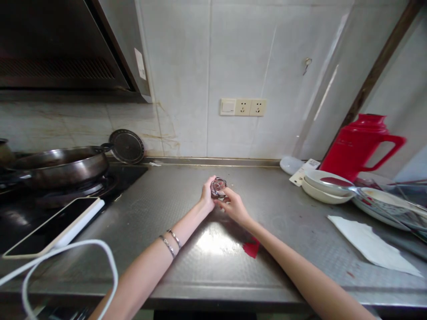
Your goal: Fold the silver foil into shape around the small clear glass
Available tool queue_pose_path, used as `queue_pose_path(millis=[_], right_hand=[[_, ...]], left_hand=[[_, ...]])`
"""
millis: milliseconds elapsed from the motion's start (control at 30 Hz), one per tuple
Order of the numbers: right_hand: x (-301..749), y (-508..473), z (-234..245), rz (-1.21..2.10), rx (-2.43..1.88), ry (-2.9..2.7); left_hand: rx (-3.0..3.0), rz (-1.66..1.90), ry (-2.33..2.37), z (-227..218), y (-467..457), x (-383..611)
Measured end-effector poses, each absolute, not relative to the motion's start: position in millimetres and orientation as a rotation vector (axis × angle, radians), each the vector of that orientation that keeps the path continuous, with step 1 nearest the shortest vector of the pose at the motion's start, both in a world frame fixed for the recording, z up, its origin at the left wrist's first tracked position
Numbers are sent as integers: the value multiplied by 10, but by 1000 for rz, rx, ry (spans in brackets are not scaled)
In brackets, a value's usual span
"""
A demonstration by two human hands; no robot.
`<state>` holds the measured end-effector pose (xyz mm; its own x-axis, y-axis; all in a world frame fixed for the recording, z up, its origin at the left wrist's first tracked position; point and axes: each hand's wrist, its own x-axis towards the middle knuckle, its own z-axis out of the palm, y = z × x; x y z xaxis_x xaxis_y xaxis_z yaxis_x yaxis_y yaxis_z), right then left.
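Note:
Both my hands meet over the middle of the steel counter point(187, 249). My left hand point(207, 198) is curled round a small clear glass point(218, 187), thumb on its near side. My right hand point(233, 206) pinches the glass from the right and below, fingers closed on it. The glass is tilted, its mouth facing me. Two thin bracelets point(171, 242) ring my left wrist. A small red scrap point(251, 247) lies on the counter under my right forearm.
A wok point(56, 166) sits on the black hob at left, a round lid point(126, 146) leaning on the wall. A phone point(53, 226) with a white cable lies on the hob. At right are stacked white bowls point(325, 189), a red jug point(360, 144) and a paper towel point(367, 244).

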<state>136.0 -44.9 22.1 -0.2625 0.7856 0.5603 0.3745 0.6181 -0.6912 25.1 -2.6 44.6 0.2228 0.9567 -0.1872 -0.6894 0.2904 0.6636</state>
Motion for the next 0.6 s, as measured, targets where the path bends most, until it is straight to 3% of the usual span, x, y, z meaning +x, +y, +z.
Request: queue_pose_path(millis=[367,600], right_hand=[[1682,-521,529,-342,-1208,-2527],[1713,-546,611,-466,-1091,-2681]], left_hand=[[680,964,395,504,17,84],[771,762,449,536,60,-56]])
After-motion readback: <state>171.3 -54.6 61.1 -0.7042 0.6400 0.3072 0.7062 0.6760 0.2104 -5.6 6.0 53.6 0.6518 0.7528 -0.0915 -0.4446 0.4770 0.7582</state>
